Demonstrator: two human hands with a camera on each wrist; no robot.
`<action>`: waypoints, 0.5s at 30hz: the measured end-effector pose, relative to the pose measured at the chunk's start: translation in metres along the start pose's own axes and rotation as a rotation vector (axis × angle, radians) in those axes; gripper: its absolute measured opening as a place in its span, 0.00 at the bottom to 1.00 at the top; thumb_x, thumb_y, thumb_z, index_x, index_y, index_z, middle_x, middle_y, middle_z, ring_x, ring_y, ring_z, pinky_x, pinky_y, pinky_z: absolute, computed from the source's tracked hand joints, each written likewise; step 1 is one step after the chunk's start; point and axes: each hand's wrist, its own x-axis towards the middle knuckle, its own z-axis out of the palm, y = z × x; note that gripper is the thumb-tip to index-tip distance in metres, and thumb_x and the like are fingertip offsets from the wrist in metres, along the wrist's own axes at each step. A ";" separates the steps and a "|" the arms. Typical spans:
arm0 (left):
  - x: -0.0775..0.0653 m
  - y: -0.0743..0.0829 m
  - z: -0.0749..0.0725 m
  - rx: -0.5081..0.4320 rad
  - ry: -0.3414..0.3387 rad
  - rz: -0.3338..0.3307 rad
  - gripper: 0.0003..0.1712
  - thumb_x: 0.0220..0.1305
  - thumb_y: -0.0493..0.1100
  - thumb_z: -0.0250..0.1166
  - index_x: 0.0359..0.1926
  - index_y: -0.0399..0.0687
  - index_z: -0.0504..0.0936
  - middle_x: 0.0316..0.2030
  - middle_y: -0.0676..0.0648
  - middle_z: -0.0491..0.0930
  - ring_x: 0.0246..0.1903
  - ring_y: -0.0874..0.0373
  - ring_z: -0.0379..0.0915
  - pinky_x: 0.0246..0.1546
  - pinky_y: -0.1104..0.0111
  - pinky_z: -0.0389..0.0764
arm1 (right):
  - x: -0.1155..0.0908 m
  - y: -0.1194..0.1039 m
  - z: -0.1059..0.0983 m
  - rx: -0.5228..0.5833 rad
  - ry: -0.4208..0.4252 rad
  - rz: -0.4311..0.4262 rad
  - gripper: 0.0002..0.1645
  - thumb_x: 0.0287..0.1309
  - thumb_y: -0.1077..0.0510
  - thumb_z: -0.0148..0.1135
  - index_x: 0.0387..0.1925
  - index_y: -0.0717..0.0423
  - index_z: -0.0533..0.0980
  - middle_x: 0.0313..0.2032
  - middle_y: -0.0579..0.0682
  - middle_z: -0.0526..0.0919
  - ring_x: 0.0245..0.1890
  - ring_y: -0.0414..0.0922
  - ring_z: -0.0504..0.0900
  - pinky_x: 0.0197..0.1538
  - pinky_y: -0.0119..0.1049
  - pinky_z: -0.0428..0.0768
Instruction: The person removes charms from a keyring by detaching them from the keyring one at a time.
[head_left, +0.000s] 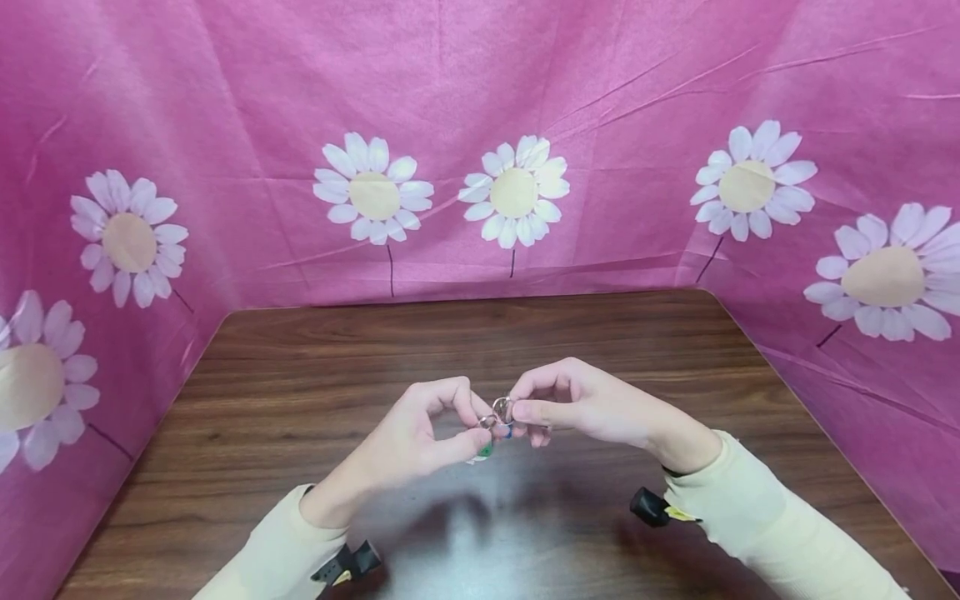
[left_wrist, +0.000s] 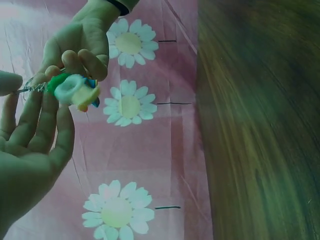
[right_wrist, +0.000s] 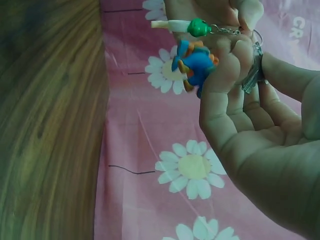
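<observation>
Both hands are raised close together over the table. My left hand (head_left: 427,425) pinches a metal key ring (head_left: 487,422) between thumb and fingers. From it a short chain (right_wrist: 227,31) leads to a green, white and yellow charm (left_wrist: 72,89). My right hand (head_left: 592,404) pinches a second ring (head_left: 502,407) with thumb and index finger. Flat silver metal pieces (right_wrist: 255,65), partly hidden by the fingers, hang by that hand. A blue and orange figurine (right_wrist: 196,66) pokes out past its curled fingers. In the head view the two rings overlap.
Below the hands lies a dark wood-grain table (head_left: 360,350). A pink cloth (head_left: 255,108) printed with white daisies surrounds its back and sides. Cream sleeves (head_left: 787,517) cover both forearms, and a black device (head_left: 651,507) sits at the right wrist.
</observation>
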 end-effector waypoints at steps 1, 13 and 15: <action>0.001 -0.001 0.000 -0.017 -0.009 0.000 0.12 0.63 0.28 0.67 0.31 0.46 0.74 0.39 0.42 0.87 0.40 0.49 0.85 0.47 0.58 0.84 | 0.000 0.000 0.000 -0.015 0.008 -0.002 0.09 0.73 0.60 0.59 0.44 0.60 0.82 0.34 0.59 0.84 0.29 0.50 0.82 0.37 0.43 0.85; 0.003 -0.008 -0.009 -0.052 -0.158 -0.369 0.19 0.65 0.36 0.69 0.56 0.37 0.78 0.36 0.45 0.83 0.33 0.54 0.80 0.31 0.72 0.80 | -0.001 0.010 -0.005 -0.219 0.107 -0.007 0.07 0.70 0.59 0.63 0.43 0.56 0.84 0.35 0.47 0.87 0.31 0.47 0.84 0.38 0.43 0.86; 0.003 -0.008 -0.010 -0.045 -0.191 -0.416 0.18 0.68 0.40 0.68 0.56 0.40 0.80 0.35 0.46 0.82 0.31 0.55 0.78 0.28 0.74 0.76 | -0.001 0.012 -0.004 -0.236 0.114 -0.014 0.06 0.69 0.58 0.64 0.43 0.54 0.84 0.35 0.47 0.86 0.31 0.46 0.84 0.38 0.43 0.86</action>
